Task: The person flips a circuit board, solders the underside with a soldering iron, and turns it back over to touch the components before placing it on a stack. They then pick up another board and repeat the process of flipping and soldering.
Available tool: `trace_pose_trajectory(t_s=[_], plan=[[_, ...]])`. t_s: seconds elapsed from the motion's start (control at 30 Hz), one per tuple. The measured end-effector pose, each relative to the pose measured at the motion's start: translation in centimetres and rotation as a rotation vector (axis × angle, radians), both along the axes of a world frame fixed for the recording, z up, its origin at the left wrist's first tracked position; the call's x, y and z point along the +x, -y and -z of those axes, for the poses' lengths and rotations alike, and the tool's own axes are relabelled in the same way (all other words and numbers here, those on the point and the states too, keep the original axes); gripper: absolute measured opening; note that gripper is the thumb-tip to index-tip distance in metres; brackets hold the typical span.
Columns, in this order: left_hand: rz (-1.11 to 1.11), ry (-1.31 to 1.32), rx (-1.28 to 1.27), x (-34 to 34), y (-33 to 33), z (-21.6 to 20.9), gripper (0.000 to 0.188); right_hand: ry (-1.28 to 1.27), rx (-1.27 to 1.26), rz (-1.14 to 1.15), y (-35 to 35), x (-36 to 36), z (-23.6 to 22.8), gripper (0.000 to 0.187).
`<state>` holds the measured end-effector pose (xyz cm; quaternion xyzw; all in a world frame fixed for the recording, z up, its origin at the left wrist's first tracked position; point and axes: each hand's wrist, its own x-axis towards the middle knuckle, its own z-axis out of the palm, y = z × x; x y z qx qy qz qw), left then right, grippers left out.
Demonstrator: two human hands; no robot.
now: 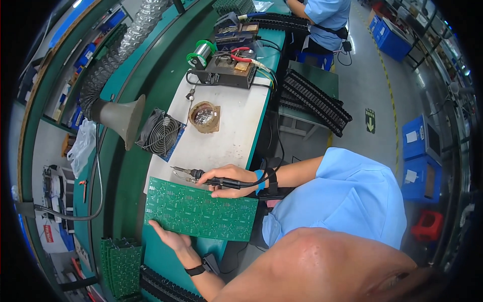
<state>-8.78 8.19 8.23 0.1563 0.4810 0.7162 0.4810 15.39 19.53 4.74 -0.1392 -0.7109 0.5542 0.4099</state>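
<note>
My right hand [232, 176] grips a black-handled soldering iron [221, 182], with fingers wrapped round it and the metal tip pointing left. A thin metal tube runs alongside the tip. Beneath the iron is a green circuit board [201, 209], a panel of several repeated sections, tilted over the bench edge. My left hand [173, 239] holds the board at its lower left edge; some of its fingers are hidden by the board. The right wrist carries a blue band, the left a dark band.
Beyond my hands stand a round tip-cleaning pot [204, 117], a small fan [162, 135], a solder spool [202, 52] and a soldering station [226, 68]. A funnel-ended extraction duct [121, 118] hangs at left. Stacked green boards [121, 264] stand lower left. Another person [324, 22] sits farther off.
</note>
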Motion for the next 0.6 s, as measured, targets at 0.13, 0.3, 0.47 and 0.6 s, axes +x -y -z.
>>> trace_pose_trajectory(t_s=[0.13, 0.3, 0.47, 0.6], plan=[[0.033, 0.039, 0.028, -0.7, 0.1, 0.4, 0.067, 0.010, -0.020, -0.009, 0.1, 0.0, -0.2, 0.046], [0.038, 0.056, 0.032, -0.6, 0.2, 0.6, 0.064, 0.053, -0.042, -0.032, 0.0, 0.2, -0.4, 0.045], [0.013, 0.052, 0.018, -0.4, 0.0, 0.3, 0.064, 0.062, -0.032, 0.007, -0.1, -0.2, -0.2, 0.041], [0.050, 0.033, 0.067, -0.8, 0.8, 0.8, 0.064, -0.121, -0.077, 0.130, 0.1, -1.5, 1.0, 0.036]])
